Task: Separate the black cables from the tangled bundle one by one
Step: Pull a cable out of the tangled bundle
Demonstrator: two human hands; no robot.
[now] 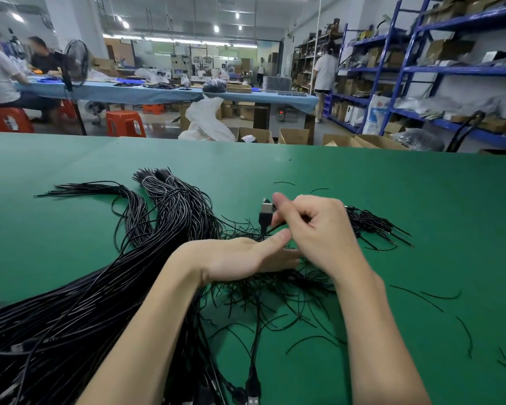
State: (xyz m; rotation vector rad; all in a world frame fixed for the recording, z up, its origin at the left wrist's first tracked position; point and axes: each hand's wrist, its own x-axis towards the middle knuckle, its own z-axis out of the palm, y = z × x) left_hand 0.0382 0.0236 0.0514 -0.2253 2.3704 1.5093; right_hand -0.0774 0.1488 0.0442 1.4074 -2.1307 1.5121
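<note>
the right hand point(313, 229) has its fingers curled in and pinches one black cable point(263, 226) just under its plug point(265, 208), so the silver end of the plug sticks up at about 11 o'clock from the hand. the thin cable runs down from the plug and goes behind the thumb of the left hand point(240, 257). the left hand lies flat and open with its palm turned up, fingers out straight toward 3 o'clock, resting on a messy pile of loose thin wires point(263, 290). its fingertips are hidden under the right hand, so i cannot tell what they touch

the two hands are close together, near the middle of the green table point(421, 200). the big tangled bundle point(79, 302) of black cables lies at 8 o'clock from the hands and runs all the way to the bottom left corner. part of it bends up to 11 o'clock, where two bunches are tied with a pale band point(148, 179). a small bunch of short black wires point(374, 225) lies at 3 o'clock, just past the right hand. a few single wire bits lie well apart at 4 o'clock. more plugs point(253, 393) lie at 6 o'clock, near the bottom edge

far back at 12 o'clock there is a long blue table point(158, 95), orange stools point(124, 122) and blue shelves point(450, 68) with boxes
</note>
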